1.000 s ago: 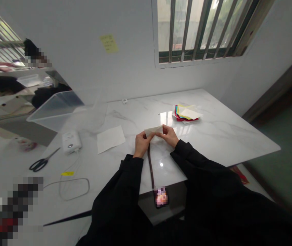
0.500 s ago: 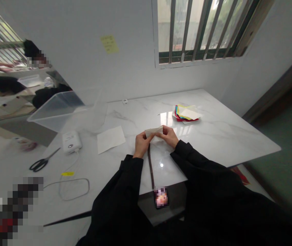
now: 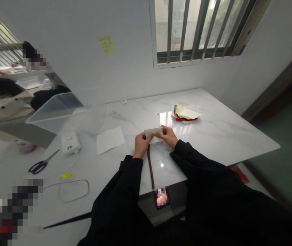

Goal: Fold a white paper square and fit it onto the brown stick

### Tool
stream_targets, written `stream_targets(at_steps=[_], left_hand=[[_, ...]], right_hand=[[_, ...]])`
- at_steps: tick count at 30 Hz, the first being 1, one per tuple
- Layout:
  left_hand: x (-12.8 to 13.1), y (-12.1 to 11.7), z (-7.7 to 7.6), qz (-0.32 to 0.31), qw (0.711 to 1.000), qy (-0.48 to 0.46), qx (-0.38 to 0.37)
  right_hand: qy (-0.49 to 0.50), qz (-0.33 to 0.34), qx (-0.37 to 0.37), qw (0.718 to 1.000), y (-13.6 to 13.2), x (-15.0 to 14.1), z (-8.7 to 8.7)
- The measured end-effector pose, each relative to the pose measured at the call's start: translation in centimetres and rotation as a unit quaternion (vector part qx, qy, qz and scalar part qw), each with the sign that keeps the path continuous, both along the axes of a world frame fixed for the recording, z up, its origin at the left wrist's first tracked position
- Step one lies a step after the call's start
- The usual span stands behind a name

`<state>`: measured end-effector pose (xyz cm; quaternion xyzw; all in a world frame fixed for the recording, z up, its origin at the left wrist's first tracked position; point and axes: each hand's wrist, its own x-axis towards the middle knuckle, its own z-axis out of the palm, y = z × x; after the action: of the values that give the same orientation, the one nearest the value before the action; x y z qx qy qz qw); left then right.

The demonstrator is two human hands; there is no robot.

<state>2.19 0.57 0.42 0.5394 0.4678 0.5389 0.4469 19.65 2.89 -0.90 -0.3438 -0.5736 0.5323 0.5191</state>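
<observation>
Folded cream paper (image 3: 153, 131) is pinched by the left hand (image 3: 141, 145) and right hand (image 3: 170, 136). A flat white paper sheet (image 3: 110, 140) is seen left, multicoloured stacked papers (image 3: 186, 113) far right.

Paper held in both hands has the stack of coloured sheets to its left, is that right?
Wrong side: the head view shows the stack of coloured sheets to the right of the paper, which the left hand and right hand do hold.

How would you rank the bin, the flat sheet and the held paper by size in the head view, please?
1. Bin
2. Flat sheet
3. Held paper, partly covered by the left hand and right hand
</observation>
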Motion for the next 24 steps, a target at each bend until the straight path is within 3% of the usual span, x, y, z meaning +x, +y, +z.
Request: stream_targets(at_steps=[14,20,24], left_hand=[[0.1,-0.1,0.2,0.013,0.999,0.023,0.018],[0.2,-0.4,1.0,0.002,1.0,-0.018,0.02],[-0.3,-0.1,1.2,0.063,0.997,0.002,0.043]], right_hand=[[-0.014,0.007,-0.018,1.0,0.2,0.1,-0.1],[0.016,0.011,-0.057,0.998,0.4,0.2,-0.2],[0.074,-0.021,-0.101,0.992,0.7,0.2,-0.3]])
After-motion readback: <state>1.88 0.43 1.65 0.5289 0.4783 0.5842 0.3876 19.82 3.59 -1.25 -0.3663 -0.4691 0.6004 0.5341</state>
